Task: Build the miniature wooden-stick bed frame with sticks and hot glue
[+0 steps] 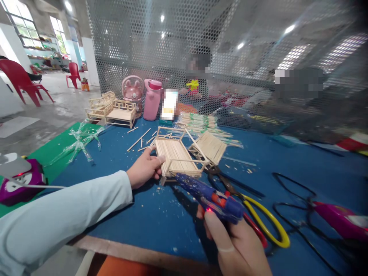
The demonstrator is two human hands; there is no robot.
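1. Stick frame — on the blue table, slatted top facing up
2. Grasped at its left edge by the left hand, thumb on the slats
3. Closed around the blue glue gun with the right hand — nozzle at the near rail, contact unclear
4. Just beside the stick frame, a slatted piece

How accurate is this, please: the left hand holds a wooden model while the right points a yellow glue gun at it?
The colour is wrong: the head view shows a blue glue gun in the right hand, pointed at the wooden model the left hand holds.
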